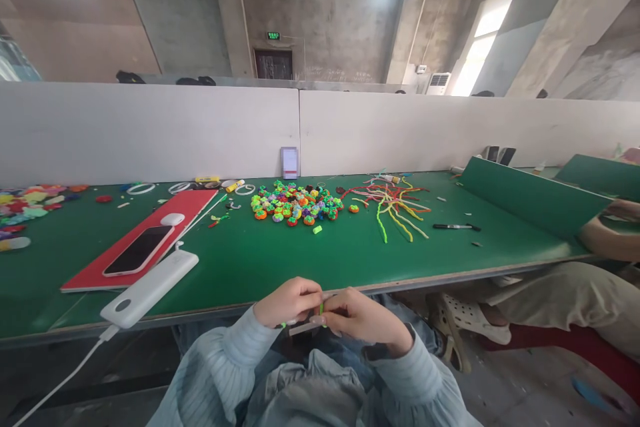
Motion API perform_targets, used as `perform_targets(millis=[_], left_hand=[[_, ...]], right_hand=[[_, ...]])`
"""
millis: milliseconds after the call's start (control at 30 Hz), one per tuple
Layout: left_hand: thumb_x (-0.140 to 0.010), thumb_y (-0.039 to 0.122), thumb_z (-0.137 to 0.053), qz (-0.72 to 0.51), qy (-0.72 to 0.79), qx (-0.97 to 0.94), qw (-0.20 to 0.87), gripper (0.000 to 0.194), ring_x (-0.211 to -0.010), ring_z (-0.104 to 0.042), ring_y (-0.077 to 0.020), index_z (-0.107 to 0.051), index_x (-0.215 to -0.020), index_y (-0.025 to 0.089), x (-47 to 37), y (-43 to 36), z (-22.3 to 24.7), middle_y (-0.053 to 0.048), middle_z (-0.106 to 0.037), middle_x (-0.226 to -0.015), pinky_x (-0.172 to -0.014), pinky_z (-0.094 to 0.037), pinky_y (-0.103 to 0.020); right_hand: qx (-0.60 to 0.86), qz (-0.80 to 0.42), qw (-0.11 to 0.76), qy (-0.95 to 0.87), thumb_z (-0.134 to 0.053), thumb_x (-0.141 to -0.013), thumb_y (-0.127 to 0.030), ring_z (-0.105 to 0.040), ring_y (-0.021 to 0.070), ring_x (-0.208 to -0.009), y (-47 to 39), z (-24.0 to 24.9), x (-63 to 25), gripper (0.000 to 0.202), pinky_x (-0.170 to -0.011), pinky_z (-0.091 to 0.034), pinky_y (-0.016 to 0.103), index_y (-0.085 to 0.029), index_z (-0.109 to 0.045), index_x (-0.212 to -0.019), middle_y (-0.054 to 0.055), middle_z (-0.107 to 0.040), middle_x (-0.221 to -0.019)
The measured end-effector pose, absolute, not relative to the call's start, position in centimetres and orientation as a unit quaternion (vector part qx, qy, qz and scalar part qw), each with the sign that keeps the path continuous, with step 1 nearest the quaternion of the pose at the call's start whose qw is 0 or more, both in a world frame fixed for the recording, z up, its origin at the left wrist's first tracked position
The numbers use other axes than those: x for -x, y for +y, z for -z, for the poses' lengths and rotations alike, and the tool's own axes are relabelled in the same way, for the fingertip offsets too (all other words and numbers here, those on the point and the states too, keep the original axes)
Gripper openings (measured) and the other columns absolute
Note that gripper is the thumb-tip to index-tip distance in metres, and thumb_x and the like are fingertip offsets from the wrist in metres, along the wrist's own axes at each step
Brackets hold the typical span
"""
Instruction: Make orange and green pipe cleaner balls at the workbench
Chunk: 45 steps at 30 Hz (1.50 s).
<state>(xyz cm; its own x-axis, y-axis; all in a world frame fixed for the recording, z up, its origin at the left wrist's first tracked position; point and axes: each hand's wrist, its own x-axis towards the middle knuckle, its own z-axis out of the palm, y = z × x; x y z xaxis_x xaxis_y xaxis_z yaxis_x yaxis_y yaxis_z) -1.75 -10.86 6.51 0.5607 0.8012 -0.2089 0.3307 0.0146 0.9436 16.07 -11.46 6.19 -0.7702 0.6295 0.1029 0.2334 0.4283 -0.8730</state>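
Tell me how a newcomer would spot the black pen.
Find the long green table. Right of the colourful strings, near the raised green board, lies the black pen; its straight, dark barrel sets it apart from the bright, curving strings.

Left hand (289, 300): your fingers curl inward, pinched
Right hand (364, 313): your fingertips meet your left's
Forearms (220, 360): sleeved, angled together
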Motion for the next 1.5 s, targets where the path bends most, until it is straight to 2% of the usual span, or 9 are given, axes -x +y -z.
perform_targets(millis=[100, 267, 567, 667, 767, 967, 1233, 1367, 1500], left_hand=[[-0.082, 0.034, -0.042, -0.222, 0.455, -0.748, 0.429, 0.031, -0.042, -0.036, -0.0070, -0.050, -0.057, 0.016, 1.4, -11.0, -7.3, 0.005, -0.041, -0.046, -0.043, -0.022, -0.020], [-0.085, 0.040, -0.037, -0.294, 0.516, -0.751, 0.288, 0.040, -0.043, -0.041, -0.0090, -0.049, -0.055, 0.017, 0.8, -11.3, -7.3, 0.004, -0.043, -0.043, -0.045, -0.026, -0.020], [-0.083, 0.042, -0.043, -0.415, 0.529, -0.661, 0.334, 0.033, -0.045, -0.053, -0.0107, -0.050, -0.062, 0.018, 0.4, -11.4, -6.5, 0.002, -0.051, -0.050, -0.047, -0.038, -0.019], [-0.083, 0.041, -0.045, -0.471, 0.529, -0.622, 0.334, 0.026, -0.047, -0.054, -0.0114, -0.055, -0.086, 0.018, -0.1, -11.6, -6.3, 0.003, -0.053, -0.053, -0.049, -0.041, -0.020], [-0.085, 0.039, -0.042, -0.505, 0.526, -0.606, 0.318, 0.033, -0.045, -0.050, -0.0109, -0.047, -0.112, 0.019, -0.7, -11.9, -6.4, 0.005, -0.051, -0.053, -0.048, -0.039, -0.020], [-0.088, 0.033, -0.038, -0.528, 0.542, -0.608, 0.238, 0.036, -0.056, -0.053, -0.0130, -0.039, -0.122, 0.020, -1.8, -12.5, -6.2, 0.002, -0.053, -0.062, -0.057, -0.041, -0.023], [-0.090, 0.019, -0.031, -0.476, 0.424, -0.766, 0.080, 0.035, -0.082, -0.058, -0.0168, -0.044, -0.123, 0.019, -1.8, -13.3, -4.9, -0.009, -0.063, -0.098, -0.073, -0.044, -0.028], [-0.089, 0.016, -0.030, -0.358, 0.337, -0.870, -0.048, 0.042, -0.071, -0.056, -0.0180, -0.036, -0.131, 0.020, -1.5, -13.6, -5.6, -0.007, -0.063, -0.083, -0.065, -0.043, -0.031], [-0.089, 0.013, -0.029, -0.298, 0.381, -0.870, -0.100, 0.047, -0.065, -0.053, -0.0183, -0.029, -0.136, 0.021, -2.2, -14.5, -6.0, -0.005, -0.060, -0.075, -0.058, -0.040, -0.030]], right_hand=[[0.305, -0.452, 0.230, -0.806, -0.043, -0.088, -0.036, -0.048, 0.0070, -0.042, -11.4, -5.2, -15.7, 0.036, -0.044, -0.036, 0.018, -0.015, -0.051, -0.059, -0.002, -0.052, -0.052], [0.362, -0.425, 0.293, -0.776, -0.044, -0.087, -0.041, -0.056, 0.0111, -0.049, -11.0, -4.4, -15.1, 0.036, -0.047, -0.040, 0.019, -0.015, -0.056, -0.066, 0.002, -0.059, -0.058], [0.385, -0.412, 0.401, -0.722, -0.038, -0.090, -0.043, -0.045, 0.0075, -0.043, -10.8, -3.8, -14.1, 0.040, -0.044, -0.034, 0.018, -0.016, -0.049, -0.062, -0.004, -0.047, -0.049], [0.406, -0.401, 0.428, -0.701, -0.039, -0.089, -0.045, -0.043, 0.0069, -0.041, -10.9, -3.2, -13.6, 0.042, -0.042, -0.031, 0.018, -0.016, -0.045, -0.058, -0.004, -0.044, -0.047], [0.421, -0.397, 0.437, -0.689, -0.039, -0.088, -0.047, -0.040, 0.0068, -0.039, -11.0, -2.9, -13.2, 0.045, -0.040, -0.029, 0.019, -0.017, -0.043, -0.055, -0.004, -0.043, -0.044], [0.423, -0.432, 0.476, -0.639, -0.038, -0.088, -0.049, -0.036, 0.0064, -0.039, -11.2, -2.8, -12.5, 0.047, -0.039, -0.027, 0.020, -0.017, -0.041, -0.054, -0.005, -0.039, -0.042], [0.367, -0.558, 0.410, -0.622, -0.044, -0.083, -0.054, -0.031, 0.0051, -0.034, -11.1, -3.7, -13.7, 0.047, -0.034, -0.021, 0.020, -0.018, -0.039, -0.053, -0.007, -0.033, -0.040], [0.362, -0.575, 0.440, -0.587, -0.049, -0.079, -0.055, -0.026, 0.0050, -0.037, -11.1, -4.2, -14.1, 0.047, -0.037, -0.019, 0.021, -0.018, -0.036, -0.053, -0.008, -0.029, -0.042], [0.384, -0.545, 0.520, -0.534, -0.053, -0.077, -0.053, -0.022, 0.0058, -0.044, -11.0, -4.1, -13.6, 0.046, -0.040, -0.020, 0.021, -0.019, -0.033, -0.055, -0.008, -0.024, -0.048]])
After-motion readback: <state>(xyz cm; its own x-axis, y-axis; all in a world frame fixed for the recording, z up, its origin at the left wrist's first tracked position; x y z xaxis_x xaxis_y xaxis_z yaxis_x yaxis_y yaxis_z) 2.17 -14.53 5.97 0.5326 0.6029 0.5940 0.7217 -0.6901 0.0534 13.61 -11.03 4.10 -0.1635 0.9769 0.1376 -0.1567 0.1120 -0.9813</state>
